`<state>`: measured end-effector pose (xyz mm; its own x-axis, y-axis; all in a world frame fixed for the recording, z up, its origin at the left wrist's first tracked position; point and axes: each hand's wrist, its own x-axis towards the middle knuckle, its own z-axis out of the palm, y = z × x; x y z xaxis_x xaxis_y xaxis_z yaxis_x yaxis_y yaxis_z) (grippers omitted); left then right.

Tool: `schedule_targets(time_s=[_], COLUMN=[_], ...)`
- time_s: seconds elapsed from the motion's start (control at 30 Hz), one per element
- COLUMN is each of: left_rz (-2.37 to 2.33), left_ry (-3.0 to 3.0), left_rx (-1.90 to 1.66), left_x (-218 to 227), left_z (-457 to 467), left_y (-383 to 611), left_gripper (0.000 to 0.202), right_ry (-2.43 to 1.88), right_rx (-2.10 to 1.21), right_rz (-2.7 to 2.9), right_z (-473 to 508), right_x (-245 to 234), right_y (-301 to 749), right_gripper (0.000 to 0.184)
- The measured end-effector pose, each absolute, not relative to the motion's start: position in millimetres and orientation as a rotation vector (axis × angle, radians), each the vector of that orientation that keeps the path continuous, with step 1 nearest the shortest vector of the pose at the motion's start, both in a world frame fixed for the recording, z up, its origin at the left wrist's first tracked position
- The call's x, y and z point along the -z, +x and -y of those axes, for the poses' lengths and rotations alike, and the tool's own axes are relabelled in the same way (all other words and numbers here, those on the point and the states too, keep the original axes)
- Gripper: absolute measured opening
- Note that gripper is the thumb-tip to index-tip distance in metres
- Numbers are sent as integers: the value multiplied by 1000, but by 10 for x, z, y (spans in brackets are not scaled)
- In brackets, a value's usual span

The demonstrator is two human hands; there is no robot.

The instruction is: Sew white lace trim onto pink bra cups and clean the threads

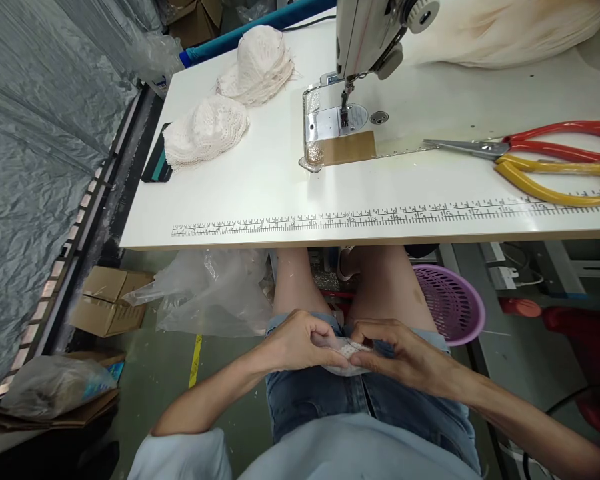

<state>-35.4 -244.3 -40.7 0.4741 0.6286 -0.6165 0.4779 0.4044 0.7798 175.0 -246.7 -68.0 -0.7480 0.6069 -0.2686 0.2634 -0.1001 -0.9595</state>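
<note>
My left hand and my right hand meet over my lap, below the table edge. Both are closed on a small white lace piece, pinching it between fingers and thumbs; most of the piece is hidden by the fingers. Up on the white table lie two stacks of similar white lace pieces, one nearer and one farther back. The sewing machine stands at the back middle, its needle plate bare.
Large red and yellow scissors lie at the table's right. A printed ruler runs along the front edge. Under the table sit a purple basket, a clear plastic bag and cardboard boxes. Grey plastic sheeting hangs left.
</note>
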Motion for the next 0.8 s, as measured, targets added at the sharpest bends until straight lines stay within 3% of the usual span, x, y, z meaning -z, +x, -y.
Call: schedule_targets(time_s=[0.3, 0.6, 0.8], left_rz=[-1175, -1091, -1045], left_ry=[1209, 1061, 1016], left_rx=[-125, -92, -106], left_x=[382, 421, 444], left_z=[2458, 2449, 2457], left_y=[-344, -376, -387], left_gripper=[31, 40, 36], right_ry=[-972, -925, -942], right_rx=[-1953, -2249, -2320], right_rz=[1863, 1608, 1541], right_z=[2465, 2427, 2430], right_x=[678, 681, 716], right_y=[1721, 1733, 1735], right_gripper=[31, 37, 36])
